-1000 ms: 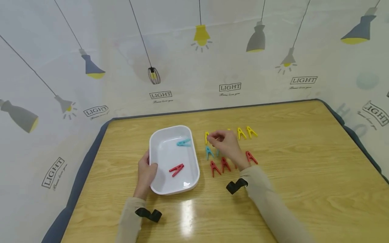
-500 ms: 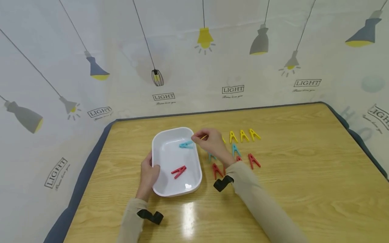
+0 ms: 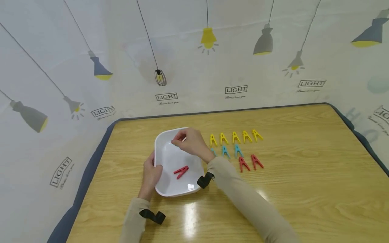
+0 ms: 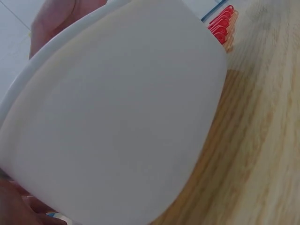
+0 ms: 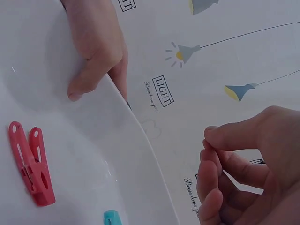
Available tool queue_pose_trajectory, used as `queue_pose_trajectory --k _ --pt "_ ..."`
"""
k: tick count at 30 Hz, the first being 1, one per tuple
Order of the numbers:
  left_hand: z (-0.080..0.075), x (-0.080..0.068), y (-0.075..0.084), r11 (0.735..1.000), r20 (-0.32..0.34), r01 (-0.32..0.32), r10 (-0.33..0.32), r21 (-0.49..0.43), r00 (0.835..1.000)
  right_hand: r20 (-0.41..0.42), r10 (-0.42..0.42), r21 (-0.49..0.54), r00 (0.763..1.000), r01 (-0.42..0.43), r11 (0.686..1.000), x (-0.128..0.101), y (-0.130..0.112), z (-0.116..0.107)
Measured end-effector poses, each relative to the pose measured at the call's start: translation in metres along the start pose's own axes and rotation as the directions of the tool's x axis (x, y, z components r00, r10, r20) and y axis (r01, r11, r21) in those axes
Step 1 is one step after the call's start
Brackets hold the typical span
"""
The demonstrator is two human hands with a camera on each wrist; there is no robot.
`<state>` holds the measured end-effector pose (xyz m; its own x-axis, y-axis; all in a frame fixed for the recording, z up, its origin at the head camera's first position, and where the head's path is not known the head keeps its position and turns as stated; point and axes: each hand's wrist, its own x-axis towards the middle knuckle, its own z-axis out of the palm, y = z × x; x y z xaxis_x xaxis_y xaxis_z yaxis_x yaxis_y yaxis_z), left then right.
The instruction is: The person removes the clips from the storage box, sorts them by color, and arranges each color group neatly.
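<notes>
One white plastic tray stands on the wooden desk, holding a red clothespin and a blue clothespin; the left hand grips its near-left rim, thumb curled over the edge. Above its far end hovers the right hand, fingers curled and pressed together; whether they pinch anything cannot be told. Right of the tray lie five yellow clothespins, blue clothespins and two red clothespins in rows.
</notes>
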<state>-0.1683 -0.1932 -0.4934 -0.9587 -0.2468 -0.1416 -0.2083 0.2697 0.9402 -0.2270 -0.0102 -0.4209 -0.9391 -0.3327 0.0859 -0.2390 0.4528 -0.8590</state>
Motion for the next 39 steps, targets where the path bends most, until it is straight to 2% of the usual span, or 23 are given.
queue_pose_trajectory --k 9,13,16,19,21,25,28,31,39 --pt "0.006 0.002 -0.003 1.0 0.0 -0.025 0.025 -0.011 1.0 0.051 -0.014 -0.066 0.999 0.017 0.998 0.016 0.01 0.025" --pt "0.008 0.002 -0.003 1.0 0.009 -0.013 0.013 -0.002 1.0 0.103 -0.01 -0.08 0.995 0.018 0.997 0.018 0.014 0.035" --pt "0.009 0.003 -0.003 1.0 0.009 -0.02 0.02 0.003 1.0 0.177 0.003 -0.096 0.984 0.014 0.995 0.018 0.019 0.04" --pt "0.01 0.003 -0.003 0.999 0.008 -0.042 0.042 -0.012 0.999 0.271 0.026 -0.117 0.962 0.006 0.993 0.017 0.024 0.041" --pt "0.01 0.003 -0.002 0.998 0.007 -0.056 0.056 -0.007 0.998 0.344 0.05 -0.127 0.937 -0.007 0.992 0.016 0.026 0.041" --pt "0.009 0.003 -0.002 0.998 0.003 -0.064 0.064 0.003 0.998 0.493 0.106 -0.168 0.864 -0.025 0.985 0.014 0.026 0.04" --pt "0.008 0.003 -0.002 0.998 0.002 -0.066 0.066 -0.004 0.998 0.563 0.142 -0.2 0.814 -0.033 0.979 0.012 0.026 0.041" --pt "0.007 0.003 -0.002 0.998 0.0 -0.069 0.069 -0.014 0.998 0.575 0.147 -0.231 0.805 -0.012 0.973 0.012 0.026 0.043" --pt "0.001 0.002 -0.005 0.999 -0.018 -0.041 0.041 -0.026 0.999 0.543 0.217 -0.302 0.811 -0.052 0.952 0.014 0.024 0.052"
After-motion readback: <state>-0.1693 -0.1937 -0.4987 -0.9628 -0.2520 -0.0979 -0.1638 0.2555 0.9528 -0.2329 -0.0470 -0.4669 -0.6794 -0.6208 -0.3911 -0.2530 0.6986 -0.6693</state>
